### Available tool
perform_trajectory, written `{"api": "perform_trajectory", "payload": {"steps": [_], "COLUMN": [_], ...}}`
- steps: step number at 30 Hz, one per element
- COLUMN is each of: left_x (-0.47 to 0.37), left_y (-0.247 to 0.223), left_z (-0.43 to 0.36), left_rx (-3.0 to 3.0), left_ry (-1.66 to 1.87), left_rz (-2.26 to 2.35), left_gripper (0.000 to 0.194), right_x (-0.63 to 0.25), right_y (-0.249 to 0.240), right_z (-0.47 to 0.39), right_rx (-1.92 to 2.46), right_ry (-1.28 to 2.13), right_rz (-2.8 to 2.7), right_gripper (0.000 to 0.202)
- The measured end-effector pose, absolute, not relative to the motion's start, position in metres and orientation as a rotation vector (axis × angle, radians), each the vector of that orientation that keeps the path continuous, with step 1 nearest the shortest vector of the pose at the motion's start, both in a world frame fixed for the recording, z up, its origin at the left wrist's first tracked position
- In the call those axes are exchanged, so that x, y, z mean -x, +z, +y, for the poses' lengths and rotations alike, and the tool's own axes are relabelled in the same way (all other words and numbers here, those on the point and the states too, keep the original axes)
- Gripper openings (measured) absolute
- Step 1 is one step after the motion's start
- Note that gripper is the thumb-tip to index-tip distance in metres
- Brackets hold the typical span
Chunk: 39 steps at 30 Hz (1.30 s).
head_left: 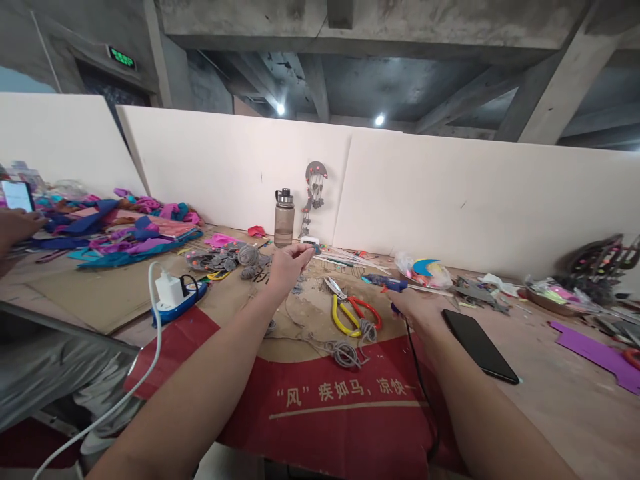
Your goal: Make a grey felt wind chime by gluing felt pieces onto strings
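My left hand (293,265) reaches over the middle of the table, thumb and fingertips pinched on a small dark grey piece (317,249), perhaps felt. Most of that piece is hidden by the fingers. On the right, my right hand (404,303) is wrapped round a blue hot glue gun (389,283), whose nozzle points left. A black cord (419,373) runs down from it. Between the hands lie scissors (356,312) with yellow and red handles. Coils of grey yarn (345,353) rest just in front of them on the cardboard.
A bottle (284,220) stands at the back beside a grey hanging ornament (315,190). Left are a blue power strip (183,300), felt scraps (130,230) and another person's hand (17,230) with a phone (17,196). A black phone (479,345) lies right, before purple felt (595,350).
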State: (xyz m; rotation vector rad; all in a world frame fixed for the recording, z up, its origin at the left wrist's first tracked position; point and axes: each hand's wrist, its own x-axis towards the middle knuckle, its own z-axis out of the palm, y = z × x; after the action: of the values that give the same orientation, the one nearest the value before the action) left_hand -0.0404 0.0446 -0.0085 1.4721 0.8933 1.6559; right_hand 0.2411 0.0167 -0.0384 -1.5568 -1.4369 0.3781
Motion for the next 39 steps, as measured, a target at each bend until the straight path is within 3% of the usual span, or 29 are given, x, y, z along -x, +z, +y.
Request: {"api": "perform_trajectory", "payload": {"steps": [2,7,11,20,39], "left_x": [0.039,0.036,0.033,0.030,0.030], "left_y": [-0.010,-0.012,-0.012,-0.013,-0.017], "left_z": [0.046,0.047,0.045,0.044,0.048], "left_rx": [-1.478,-1.344,-1.320,-1.318,-1.464], "left_ry": [1.618,1.576,1.556,1.536,1.547], "left_rz": [0.896,0.834,0.809,0.816,0.869], "left_gripper": [0.035,0.036,0.037,0.046,0.036], "right_x": [-0.235,-0.199,-0.175,-0.167,-0.162], "right_y": [-0.030,-0.002,0.010,0.010,0.007], "right_z": [0.017,-0.008,-0.037,-0.049,-0.050], "right_rx": [1.527,1.123,1.042,1.188,1.217], "right_ry": [0.423,0.667,0.730,0.013,-0.002], "right_rz": [-1.373,-1.322,-1.488,-1.813,-1.892], "right_gripper": [0.007,0.027,0.027,0.026,0.033]}}
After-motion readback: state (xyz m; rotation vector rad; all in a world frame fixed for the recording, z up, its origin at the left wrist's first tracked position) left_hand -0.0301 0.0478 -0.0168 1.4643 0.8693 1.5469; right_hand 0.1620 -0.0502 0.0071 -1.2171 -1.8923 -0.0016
